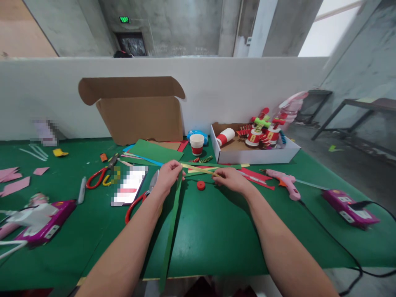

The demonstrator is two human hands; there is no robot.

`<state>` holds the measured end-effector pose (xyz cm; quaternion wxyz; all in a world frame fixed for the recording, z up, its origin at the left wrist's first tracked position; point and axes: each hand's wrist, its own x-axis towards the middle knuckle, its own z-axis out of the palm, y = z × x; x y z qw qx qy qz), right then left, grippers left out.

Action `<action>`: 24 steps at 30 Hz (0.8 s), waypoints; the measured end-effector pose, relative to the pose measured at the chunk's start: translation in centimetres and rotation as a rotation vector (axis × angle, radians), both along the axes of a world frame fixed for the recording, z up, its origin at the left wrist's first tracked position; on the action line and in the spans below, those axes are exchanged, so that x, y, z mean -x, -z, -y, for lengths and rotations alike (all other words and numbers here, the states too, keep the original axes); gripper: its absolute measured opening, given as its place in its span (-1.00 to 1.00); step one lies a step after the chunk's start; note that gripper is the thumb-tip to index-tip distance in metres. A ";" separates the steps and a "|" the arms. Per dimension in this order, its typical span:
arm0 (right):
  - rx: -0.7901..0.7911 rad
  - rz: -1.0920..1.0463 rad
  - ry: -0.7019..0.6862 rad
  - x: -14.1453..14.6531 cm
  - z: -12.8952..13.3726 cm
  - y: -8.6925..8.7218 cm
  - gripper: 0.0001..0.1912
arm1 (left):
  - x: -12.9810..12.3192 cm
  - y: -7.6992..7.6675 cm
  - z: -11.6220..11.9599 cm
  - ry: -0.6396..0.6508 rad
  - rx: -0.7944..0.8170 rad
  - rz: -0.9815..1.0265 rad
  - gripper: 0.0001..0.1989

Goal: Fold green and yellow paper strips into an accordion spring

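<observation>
My left hand (169, 175) pinches a green paper strip (175, 210) together with the end of a yellow paper strip (199, 168). The green strip hangs down toward me past the table's front edge. My right hand (232, 179) is closed on the other end of the yellow strip, which stretches between both hands above the table. A small red paper roll (201, 185) lies below the strip. Beyond the hands stands a white paper cup with a red band (197, 144). Red-handled scissors (136, 206) lie partly hidden beneath my left forearm.
A phone (130, 185) and more scissors (100, 175) lie at left, near a green sheet (154, 151). A white box (256, 156) holds decorated cups. At right, a pink glue gun (286, 181) has a black cord running to the front edge. Red strips (258, 178) lie behind my right hand.
</observation>
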<state>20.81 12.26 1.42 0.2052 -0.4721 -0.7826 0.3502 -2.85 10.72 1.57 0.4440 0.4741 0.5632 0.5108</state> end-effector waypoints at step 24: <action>-0.123 -0.054 0.005 5.8 2.1 3.4 -0.69 | -1.1 0.5 0.1 -0.104 0.109 0.149 -0.83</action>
